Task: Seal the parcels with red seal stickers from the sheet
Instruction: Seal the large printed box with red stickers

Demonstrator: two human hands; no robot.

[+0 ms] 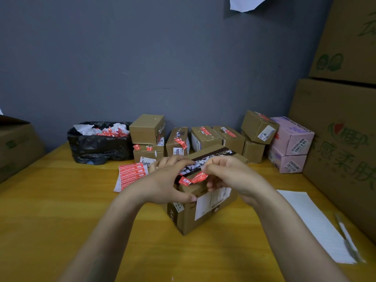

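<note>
Red seal sticker hangs in the air just over the near top edge of the parcel, its long axis running left to right and rising a little toward the right. Its left end, the one with the white mark, curls down toward the cardboard. The right hand pinches the sticker's right end between thumb and forefinger, with the other fingers curled beneath. The left hand grips the parcel's near-left corner: the thumb is pressed on the near face and the fingers lie over the top. The two hands are close together but not touching.

The parcel stands on the yellow table, turned askew, its long axis running from near-left to far-right, with a dark printed band along its top. The sticker sheet lies flat on the table just left of the parcel, partly behind the left hand, its red strips stacked one above another.

Behind, more small boxes line the grey wall — several already bear red stickers. A black bin bag holds scraps, pink boxes are stacked on the right, and a white paper lies on the table at the right.
</note>
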